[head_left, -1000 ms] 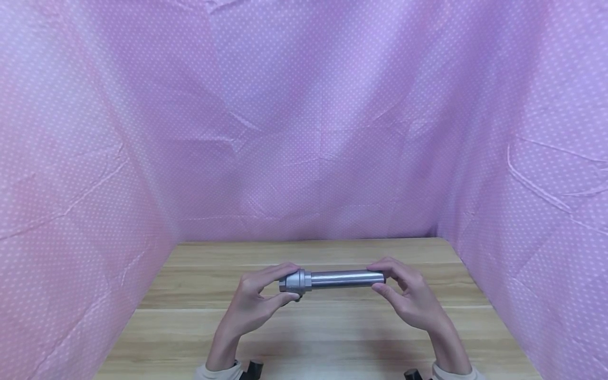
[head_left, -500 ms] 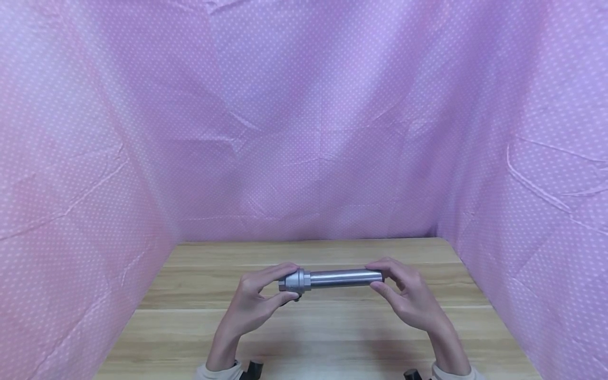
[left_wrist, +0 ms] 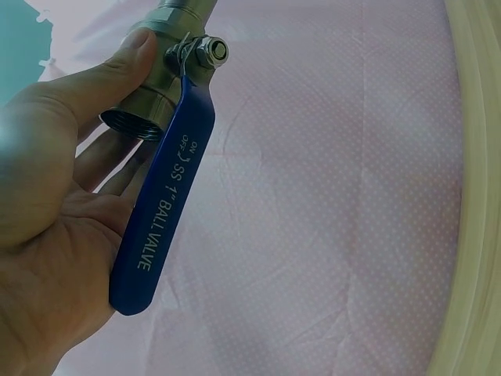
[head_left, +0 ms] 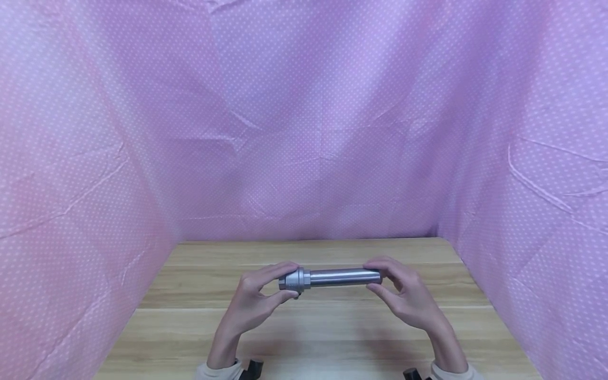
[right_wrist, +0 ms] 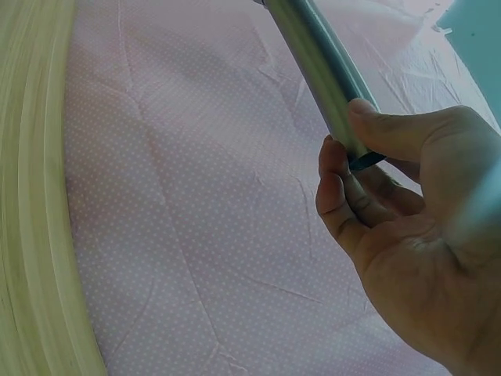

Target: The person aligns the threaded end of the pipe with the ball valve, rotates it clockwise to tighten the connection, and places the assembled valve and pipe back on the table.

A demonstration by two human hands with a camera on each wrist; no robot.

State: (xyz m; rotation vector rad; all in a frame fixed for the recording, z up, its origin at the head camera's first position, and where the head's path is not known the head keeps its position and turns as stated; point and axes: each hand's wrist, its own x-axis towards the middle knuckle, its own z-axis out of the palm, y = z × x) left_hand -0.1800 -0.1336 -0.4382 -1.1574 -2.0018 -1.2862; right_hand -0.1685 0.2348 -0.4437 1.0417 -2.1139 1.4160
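A steel ball valve (head_left: 295, 281) and a straight, shiny steel pipe (head_left: 342, 277) lie end to end, held level above the table. My left hand (head_left: 249, 303) grips the valve body between thumb and fingers. In the left wrist view the blue lever (left_wrist: 166, 207), lettered "SS 1" BALL VALVE", runs back beside the palm, and the valve's threaded open end faces the palm. At the other end, my right hand (head_left: 412, 301) pinches the pipe near its free end, thumb on one side and fingertips on the other. How deep the pipe sits in the valve is hidden.
Beneath the hands is a light wooden table (head_left: 323, 338). Pink dotted cloth (head_left: 309, 132) hangs behind it and along both sides. A dark wrist mount (head_left: 253, 369) shows at the left cuff, another (head_left: 411, 374) at the right.
My right hand and the pipe's free end have shifted slightly left, towards the valve. My left hand and the valve have hardly moved.
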